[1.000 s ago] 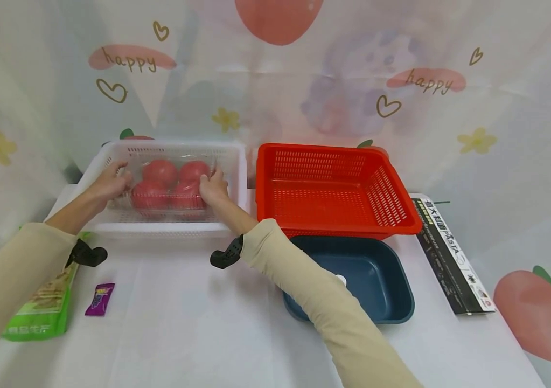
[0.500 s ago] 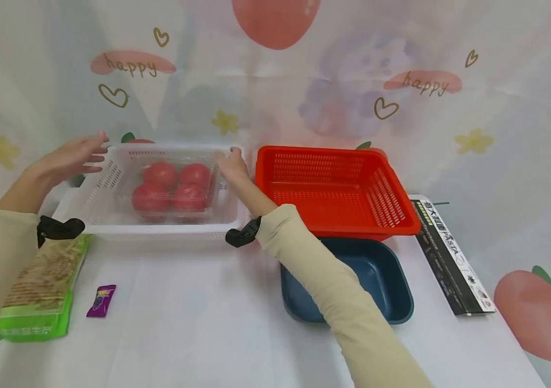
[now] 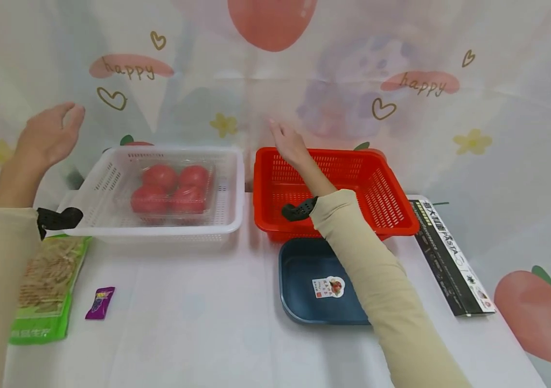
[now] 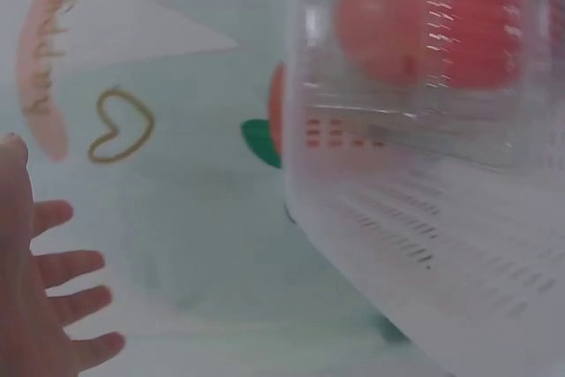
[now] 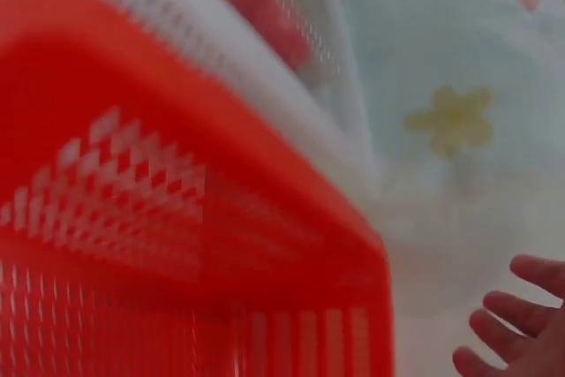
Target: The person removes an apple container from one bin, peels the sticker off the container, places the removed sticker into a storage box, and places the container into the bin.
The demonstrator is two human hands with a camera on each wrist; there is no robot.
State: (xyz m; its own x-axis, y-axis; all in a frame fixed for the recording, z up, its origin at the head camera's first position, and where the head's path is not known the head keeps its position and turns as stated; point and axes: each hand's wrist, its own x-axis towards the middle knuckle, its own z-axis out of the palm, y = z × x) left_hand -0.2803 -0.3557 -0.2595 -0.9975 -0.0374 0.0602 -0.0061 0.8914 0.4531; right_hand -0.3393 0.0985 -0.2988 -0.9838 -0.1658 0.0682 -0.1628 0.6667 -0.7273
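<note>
A clear plastic box of red tomatoes (image 3: 171, 186) lies inside the white slotted basket (image 3: 234, 178) at the back left of the table. My left hand (image 3: 52, 132) hovers in the air to the left of that basket, fingers relaxed and holding nothing. My right hand (image 3: 285, 141) hangs over the back left corner of the empty red basket (image 3: 391, 199), fingers straight, touching nothing. The left wrist view has my left fingers (image 4: 62, 306) beside the white basket's wall (image 4: 424, 218). In the right wrist view my right fingertips (image 5: 521, 333) show past the blurred red basket (image 5: 177, 218).
A dark blue tray (image 3: 299, 293) with a small sticker (image 3: 328, 286) sits in front of the red basket, under my right forearm. A green snack bag (image 3: 44, 285) and a purple wrapper (image 3: 100, 303) lie front left. A black pasta box (image 3: 450, 256) lies along the right side.
Both hands have let go of the tomato box and lifted out of the white basket. The left hand went up and left; the right hand swung right, over the red basket.
</note>
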